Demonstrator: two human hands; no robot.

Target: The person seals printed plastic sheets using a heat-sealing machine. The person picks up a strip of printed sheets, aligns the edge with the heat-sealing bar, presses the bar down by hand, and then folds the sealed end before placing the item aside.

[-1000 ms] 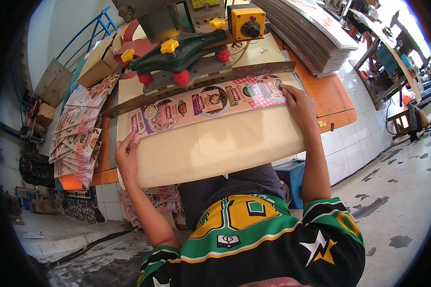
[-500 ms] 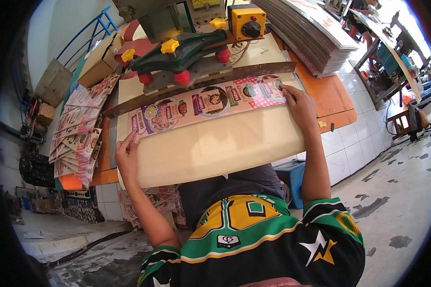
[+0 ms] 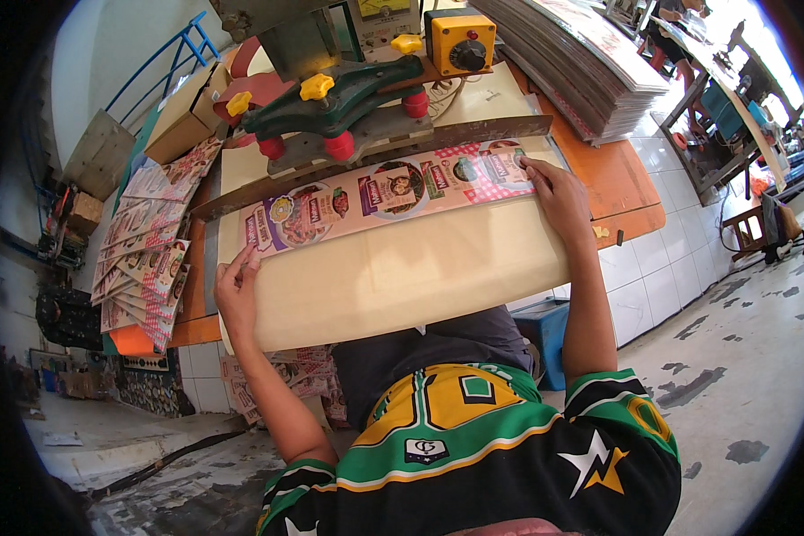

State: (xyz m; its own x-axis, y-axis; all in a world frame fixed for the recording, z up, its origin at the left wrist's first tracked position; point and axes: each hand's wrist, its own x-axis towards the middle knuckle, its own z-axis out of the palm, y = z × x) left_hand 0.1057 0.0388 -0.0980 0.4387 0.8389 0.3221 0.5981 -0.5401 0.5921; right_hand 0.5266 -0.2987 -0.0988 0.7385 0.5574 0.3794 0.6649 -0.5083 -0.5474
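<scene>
A long printed sheet (image 3: 389, 192) with food pictures, pink checks and a clear glossy surface lies across a cream-coloured work surface (image 3: 411, 277). Its far edge runs along a metal bar (image 3: 375, 161) beneath the press. My left hand (image 3: 237, 293) pinches the sheet's near left corner between thumb and fingers. At the opposite end, my right hand (image 3: 558, 198) grips the right edge, its thumb lying over the print. Above the bar stands the press head (image 3: 330, 109), dark green with yellow knobs and red feet.
Printed pieces (image 3: 147, 246) pile up at the left of the orange table (image 3: 612, 192). A tall stack of flat sheets (image 3: 581, 67) rises at the back right, near a yellow control box (image 3: 460, 43). A blue bin (image 3: 545, 339) stands below; more prints (image 3: 286, 384) lie under the table.
</scene>
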